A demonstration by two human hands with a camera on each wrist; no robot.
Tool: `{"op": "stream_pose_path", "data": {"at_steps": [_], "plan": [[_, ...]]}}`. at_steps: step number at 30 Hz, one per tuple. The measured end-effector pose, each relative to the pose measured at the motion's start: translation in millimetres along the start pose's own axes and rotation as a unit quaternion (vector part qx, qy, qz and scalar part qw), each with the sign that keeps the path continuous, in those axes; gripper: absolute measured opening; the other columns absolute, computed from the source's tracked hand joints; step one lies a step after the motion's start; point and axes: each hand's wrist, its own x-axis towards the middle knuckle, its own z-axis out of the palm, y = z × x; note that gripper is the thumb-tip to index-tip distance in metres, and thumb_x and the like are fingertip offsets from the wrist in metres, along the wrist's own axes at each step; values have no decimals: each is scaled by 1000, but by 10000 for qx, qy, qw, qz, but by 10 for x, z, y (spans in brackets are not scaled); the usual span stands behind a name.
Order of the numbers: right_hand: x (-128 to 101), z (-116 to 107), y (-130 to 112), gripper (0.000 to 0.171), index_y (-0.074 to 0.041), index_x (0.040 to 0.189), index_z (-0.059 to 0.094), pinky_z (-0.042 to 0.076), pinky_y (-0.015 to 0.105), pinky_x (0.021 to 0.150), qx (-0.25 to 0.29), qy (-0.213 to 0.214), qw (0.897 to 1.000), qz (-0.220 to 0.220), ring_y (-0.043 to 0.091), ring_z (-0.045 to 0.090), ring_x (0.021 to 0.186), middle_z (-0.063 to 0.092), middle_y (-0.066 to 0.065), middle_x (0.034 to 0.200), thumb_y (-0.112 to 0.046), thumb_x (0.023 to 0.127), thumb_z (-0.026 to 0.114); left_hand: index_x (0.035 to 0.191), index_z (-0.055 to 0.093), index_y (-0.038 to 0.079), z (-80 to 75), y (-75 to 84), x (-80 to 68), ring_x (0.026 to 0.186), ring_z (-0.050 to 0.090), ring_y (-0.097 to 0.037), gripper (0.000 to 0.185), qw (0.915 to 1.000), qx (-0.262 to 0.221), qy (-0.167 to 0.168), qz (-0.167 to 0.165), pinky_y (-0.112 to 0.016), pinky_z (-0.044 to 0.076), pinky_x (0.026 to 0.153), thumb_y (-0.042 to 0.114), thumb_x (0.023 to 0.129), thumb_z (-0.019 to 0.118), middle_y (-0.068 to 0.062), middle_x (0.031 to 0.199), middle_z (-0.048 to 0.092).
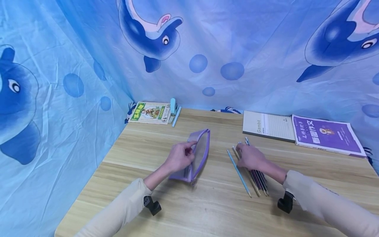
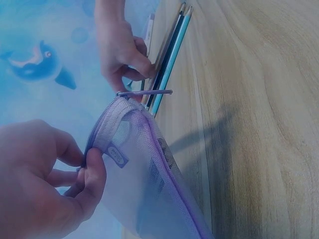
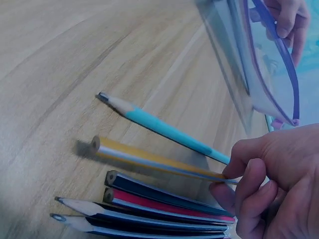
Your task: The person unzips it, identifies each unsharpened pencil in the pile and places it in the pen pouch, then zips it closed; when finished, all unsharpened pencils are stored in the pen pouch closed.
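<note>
Leftmost, the left hand (image 1: 180, 157) pinched the upper edge of a purple mesh pencil pouch (image 1: 197, 154), thumb and fingers closed on the rim so its zippered mouth stood open toward the right. Soft and see-through, the pouch stood on its lower edge on the pale wood-grain desk (image 1: 207, 204). Just right of it lay a row of pencils (image 1: 255, 177), slim and sharpened, their long axes running roughly toward and away from the person, near parallel to the pouch. The right hand (image 1: 251, 157), the nearer one, rested on their far ends, fingers curled with a yellow pencil (image 3: 149, 158) held in its grip. A light blue pencil (image 1: 238, 172) lay nearest the pouch.
</note>
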Motion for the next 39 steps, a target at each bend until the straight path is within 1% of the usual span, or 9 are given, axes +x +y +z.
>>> {"op": "stream_pose_path", "data": {"at_steps": [5,10,15,17,19,24,27,33,39], "plan": [[14,-58,-23,62,8,131,50,50,30,43,508,218,9984,-94,16,56,46,60,12,76,-5,75,74,127,63,-7,7,5,9,69,61,-13,51,10000,18,-4,-14,-20,55,61,-10,77,63,-2,77,64],[58,-133,-112,58,7,131,50,49,31,44,1191,409,9919,-164,20,56,43,60,10,66,-4,78,71,128,63,-7,2,13,10,70,62,-14,52,10000,-17,-25,-61,-21,55,61,-10,76,64,-3,77,64],[103,-177,-246,56,1,135,48,42,27,44,1750,474,9834,110,21,56,44,60,11,62,-8,83,67,129,62,-7,-9,22,14,69,62,-14,52,9999,-1,-37,-104,-21,55,61,-10,76,64,-3,78,64],[121,-188,-310,58,0,138,46,39,25,43,2031,455,9778,230,19,53,44,60,10,62,-7,83,64,129,62,-7,-14,25,16,69,62,-14,52,9999,-20,-45,-117,-21,55,60,-9,77,64,-4,78,65],[141,-195,-389,59,-2,139,45,36,24,41,2455,434,9678,355,17,49,43,58,8,61,-5,82,62,129,62,-8,-17,26,18,69,62,-14,53,9999,-68,-47,-135,-21,55,60,-10,76,64,-4,77,65],[209,-184,-591,56,-4,135,46,35,21,40,3269,463,9423,547,13,47,44,65,11,75,-1,81,60,128,62,-8,-20,30,23,68,61,-14,52,9999,-73,-18,-125,-22,55,59,-10,76,64,-2,76,64],[247,-152,-695,55,-2,134,44,35,21,41,3410,443,9374,546,14,49,46,70,14,84,-1,81,61,128,63,-7,-19,30,23,67,61,-13,52,10000,-58,0,-74,-22,55,58,-10,76,63,-2,76,64],[319,-100,-845,53,0,131,41,33,23,41,3793,519,9221,559,14,47,45,64,8,70,0,82,62,127,64,-6,-15,27,26,67,62,-13,51,10000,7,1,-35,-21,55,59,-10,76,64,-2,76,64],[392,-52,-946,47,-2,126,41,35,21,39,4060,670,9089,681,12,47,43,71,17,91,-1,86,66,127,64,-7,-15,20,24,67,62,-13,51,10000,33,40,41,-21,55,60,-10,75,64,-2,75,64]]}}
